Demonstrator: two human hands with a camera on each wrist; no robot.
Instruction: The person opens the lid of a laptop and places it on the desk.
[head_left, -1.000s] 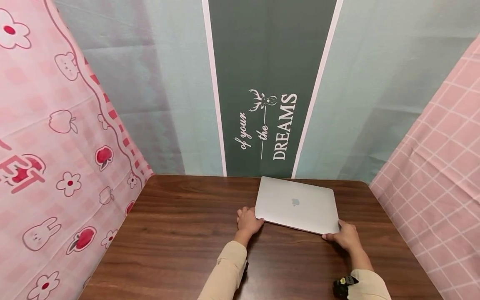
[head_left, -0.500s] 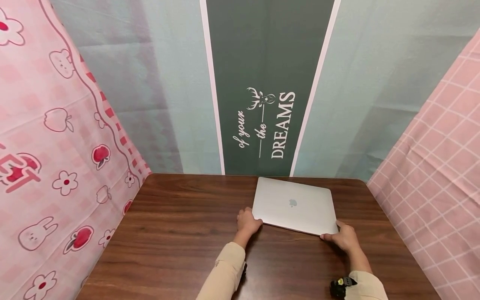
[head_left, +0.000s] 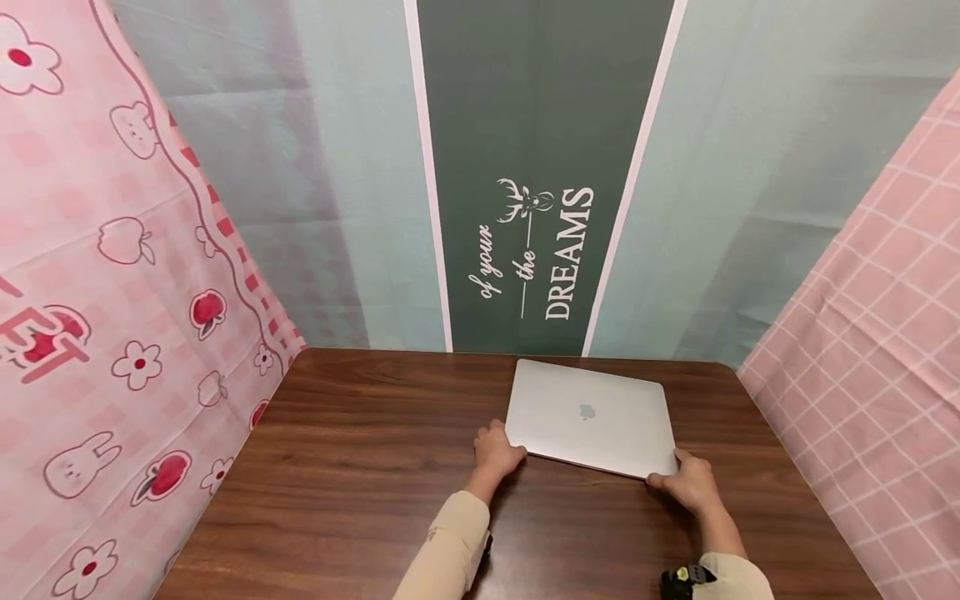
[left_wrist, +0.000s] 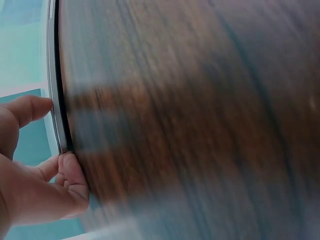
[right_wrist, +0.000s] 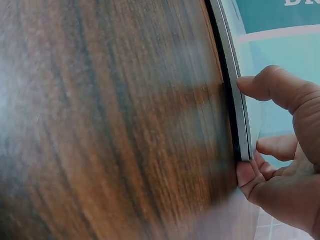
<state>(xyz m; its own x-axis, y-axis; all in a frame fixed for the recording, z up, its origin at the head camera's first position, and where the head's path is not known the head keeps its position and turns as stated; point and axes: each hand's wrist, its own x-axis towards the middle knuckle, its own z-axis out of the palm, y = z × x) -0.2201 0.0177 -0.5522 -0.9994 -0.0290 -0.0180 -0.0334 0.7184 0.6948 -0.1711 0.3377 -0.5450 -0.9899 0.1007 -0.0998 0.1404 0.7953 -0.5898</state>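
Observation:
A closed silver laptop [head_left: 555, 408] with a fruit logo on its lid lies slightly turned toward the back right of the table. At its near left corner is my left hand [head_left: 497, 450]. In the left wrist view, the thumb of that hand [left_wrist: 35, 190] touches the front edge of the laptop [left_wrist: 56, 100], and other fingers bend around the corner. My right hand [head_left: 693, 485] holds the near right corner. The right wrist view has this hand [right_wrist: 280, 197] with its thumb on the laptop's front edge [right_wrist: 234, 70] and curled fingers at the corner.
The dark wood-grain table [head_left: 360, 467] ends at a green and grey-blue curtain [head_left: 525, 100] printed with white words. Pink patterned cloth [head_left: 90, 275] hangs at the left, and pink checked cloth [head_left: 870, 350] at the right. A dark wrist device [head_left: 678, 582] sits by the right sleeve.
The laptop has slid a short way toward me and slightly left, away from the table's back edge. Both hands have moved with it, keeping their hold on its near corners.

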